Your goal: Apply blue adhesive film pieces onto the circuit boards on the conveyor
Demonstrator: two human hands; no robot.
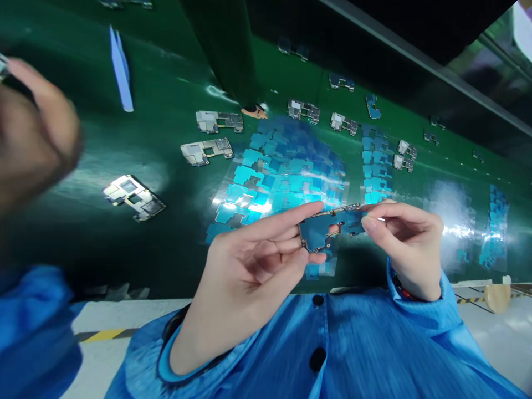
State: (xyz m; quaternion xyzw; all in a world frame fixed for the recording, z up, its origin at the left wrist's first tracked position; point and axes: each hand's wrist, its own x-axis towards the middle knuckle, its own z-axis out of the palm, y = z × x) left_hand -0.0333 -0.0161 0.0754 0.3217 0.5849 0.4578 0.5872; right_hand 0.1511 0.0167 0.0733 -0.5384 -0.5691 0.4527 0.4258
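Between my two hands, near the table's front edge, is a circuit board [318, 230] with a blue face turned up. My left hand [266, 255] grips its left end, with the thumb at the lower corner and fingers behind and above. My right hand [399, 227] pinches the right end between thumb and forefinger, where a blue piece shows. Behind the board lies a clear sheet [286, 177] bearing several shiny blue cut-out films.
Several circuit boards [135, 197] lie on the green table [166, 100]. Blue tweezers [120, 69] are at the back left. A co-worker's blurred hand [37, 127] is at the far left. More film sheets [376, 163] lie to the right. A dark post rises mid-table.
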